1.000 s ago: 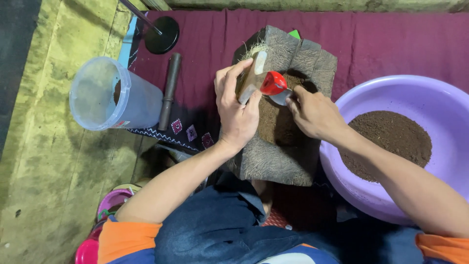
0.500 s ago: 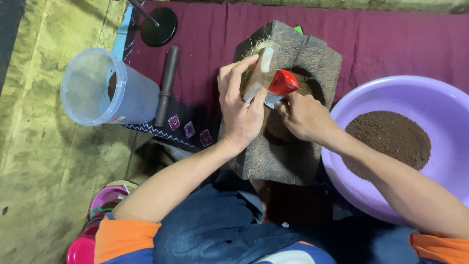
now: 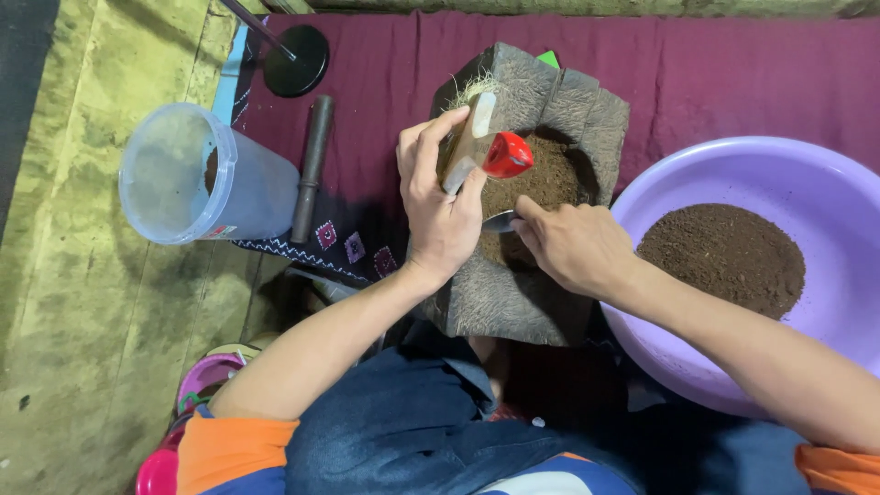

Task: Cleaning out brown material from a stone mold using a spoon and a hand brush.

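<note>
A: Where does the brush sit relative to the hands?

B: The left hand point(image 3: 440, 215) is wrapped round a wooden-handled brush point(image 3: 469, 139), whose long axis runs from near-left to far-right, bristles at the far end over the rim of the grey stone mortar point(image 3: 522, 293). A red cap-like piece point(image 3: 507, 154) sits just right of the handle, touching it.

A: And the other hand?

B: The right hand point(image 3: 568, 243) is closed on a metal spoon point(image 3: 500, 221); only the bowl shows, poking out to the left, just near of the red piece and over the brown powder point(image 3: 541, 183) in the mortar's hollow. The spoon lies roughly crosswise to the brush.

A: Which hand is closer to the powder?

B: Both hover over it; the right is nearer the middle of the hollow, the left at its left edge.

A: What's around?

B: A lilac basin point(image 3: 660, 348) of dark powder to the right, a clear plastic jug point(image 3: 197, 179) to the left, a dark pestle point(image 3: 312, 165) between jug and mortar, all on a maroon cloth point(image 3: 697, 73).
</note>
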